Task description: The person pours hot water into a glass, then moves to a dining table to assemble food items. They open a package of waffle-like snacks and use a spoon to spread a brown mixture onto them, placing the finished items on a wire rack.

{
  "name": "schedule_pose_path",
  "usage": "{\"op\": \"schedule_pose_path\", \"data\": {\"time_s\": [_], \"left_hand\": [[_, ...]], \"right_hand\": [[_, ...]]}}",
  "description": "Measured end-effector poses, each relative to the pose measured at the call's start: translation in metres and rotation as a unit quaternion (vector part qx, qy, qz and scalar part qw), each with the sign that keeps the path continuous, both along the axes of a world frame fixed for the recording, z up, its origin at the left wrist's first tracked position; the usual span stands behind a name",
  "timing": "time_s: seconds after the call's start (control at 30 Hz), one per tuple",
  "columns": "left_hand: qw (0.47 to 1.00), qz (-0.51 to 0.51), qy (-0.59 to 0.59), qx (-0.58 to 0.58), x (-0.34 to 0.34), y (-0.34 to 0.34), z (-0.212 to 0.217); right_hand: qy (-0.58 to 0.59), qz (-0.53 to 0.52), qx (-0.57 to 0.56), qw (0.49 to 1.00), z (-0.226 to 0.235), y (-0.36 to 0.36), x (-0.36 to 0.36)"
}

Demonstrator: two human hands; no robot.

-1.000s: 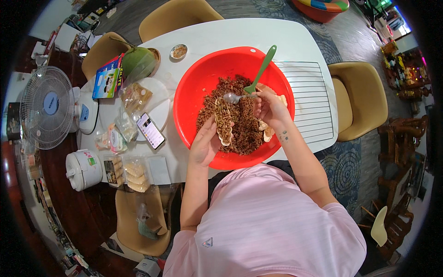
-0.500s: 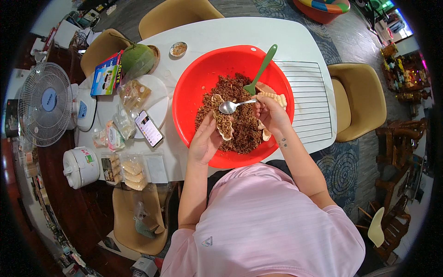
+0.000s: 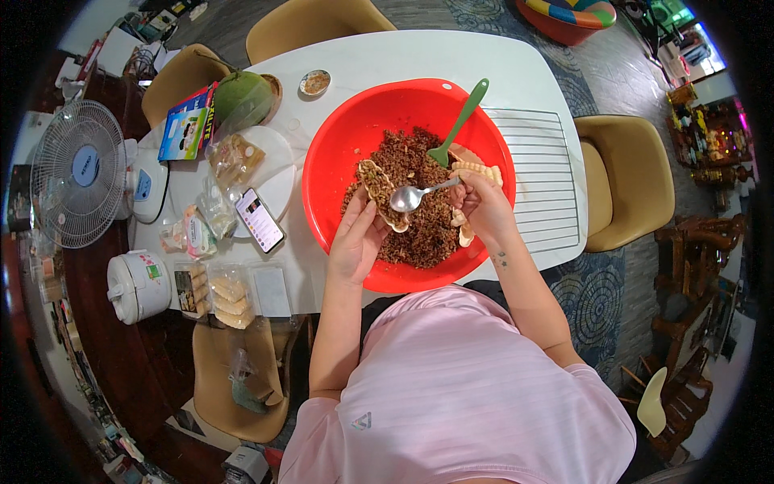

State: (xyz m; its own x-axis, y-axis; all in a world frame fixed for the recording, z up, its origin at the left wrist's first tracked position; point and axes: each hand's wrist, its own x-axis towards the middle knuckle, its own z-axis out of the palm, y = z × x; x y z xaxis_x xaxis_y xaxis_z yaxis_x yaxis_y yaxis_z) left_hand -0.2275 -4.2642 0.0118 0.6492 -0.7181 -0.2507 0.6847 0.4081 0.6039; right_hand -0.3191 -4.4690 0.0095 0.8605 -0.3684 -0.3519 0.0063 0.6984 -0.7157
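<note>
My left hand [image 3: 357, 242] holds a long, pale shell with a scalloped edge [image 3: 376, 187], slanted and filled with brown crumbly filling. In my right hand [image 3: 488, 210] is a metal spoon [image 3: 405, 198], its bowl close beside the shell. Both hands are over a large red basin [image 3: 322, 153]. Reddish-brown crumbly mix [image 3: 423, 246] covers much of its bottom. A green spoon-like spatula [image 3: 462, 121] leans on the far right rim, its head in the mix. Beyond my right hand lie more pale ridged shells [image 3: 486, 171], partly hidden by it.
A wire rack [image 3: 538, 177] lies right of the basin. To the left are a phone [image 3: 260, 219], packaged food [image 3: 231, 298], a small white cooker [image 3: 141, 286], a green coconut [image 3: 242, 98] and a fan [image 3: 85, 171]. A small dish [image 3: 314, 82] sits at the far side.
The filled shell has tilted, its far end swinging left. The spoon has shifted slightly right and down, with my right hand moving a little right.
</note>
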Motion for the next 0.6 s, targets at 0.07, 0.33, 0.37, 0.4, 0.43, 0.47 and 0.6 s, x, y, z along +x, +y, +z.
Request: {"op": "schedule_pose_path", "data": {"time_s": [0.07,0.33,0.37,0.4,0.43,0.47,0.6], "left_hand": [[1.0,0.014,-0.011,0.019,0.0,0.001,-0.003],[0.998,0.024,0.036,-0.047,0.001,0.003,0.002],[0.997,0.02,0.049,-0.058,0.001,0.004,0.002],[0.995,0.017,0.062,-0.07,0.0,0.004,0.001],[0.994,0.013,0.075,-0.082,-0.001,0.004,0.0],[0.994,0.016,0.077,-0.073,-0.002,0.003,0.0],[0.996,0.013,0.071,-0.057,-0.004,0.001,-0.002]], "right_hand": [[0.047,-0.001,-0.087,0.995,0.01,0.004,-0.002],[-0.041,0.007,0.011,0.999,-0.011,-0.009,-0.015],[-0.047,0.017,0.008,0.999,-0.013,-0.008,-0.018],[-0.056,0.024,0.003,0.998,-0.012,-0.006,-0.019],[-0.066,0.031,-0.001,0.997,-0.012,-0.004,-0.02],[-0.074,0.036,-0.005,0.997,-0.012,-0.002,-0.02],[-0.057,0.041,-0.036,0.997,-0.003,-0.003,-0.014]]}}
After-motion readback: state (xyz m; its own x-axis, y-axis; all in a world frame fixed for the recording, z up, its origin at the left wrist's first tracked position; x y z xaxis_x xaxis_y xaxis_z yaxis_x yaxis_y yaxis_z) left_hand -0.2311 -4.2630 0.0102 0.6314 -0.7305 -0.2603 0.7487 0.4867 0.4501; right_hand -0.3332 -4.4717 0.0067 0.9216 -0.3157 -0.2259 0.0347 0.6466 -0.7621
